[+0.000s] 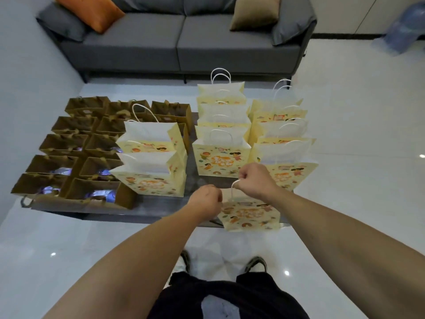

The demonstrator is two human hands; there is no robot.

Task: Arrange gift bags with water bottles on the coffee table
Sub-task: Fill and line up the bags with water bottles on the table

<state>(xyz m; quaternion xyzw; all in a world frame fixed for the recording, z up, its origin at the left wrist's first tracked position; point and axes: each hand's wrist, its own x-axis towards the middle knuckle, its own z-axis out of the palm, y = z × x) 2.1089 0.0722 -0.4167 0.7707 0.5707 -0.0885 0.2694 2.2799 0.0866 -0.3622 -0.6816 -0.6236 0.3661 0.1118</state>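
A yellow cartoon-print gift bag (249,215) stands at the front edge of the dark coffee table (197,180). My right hand (255,178) grips one of its white rope handles. My left hand (207,199) is curled at the bag's other side, apparently on its second handle. Several more yellow bags (222,157) stand in rows behind and to the right, and two (151,178) stand left of centre. Several brown paper bags (92,192) fill the table's left part, with water bottles (101,194) showing inside some.
A grey sofa (181,40) with an orange cushion (92,12) and a tan cushion (255,12) stands beyond the table. A large blue water jug (407,31) lies on the glossy white floor at the far right. My feet are just below the table's front edge.
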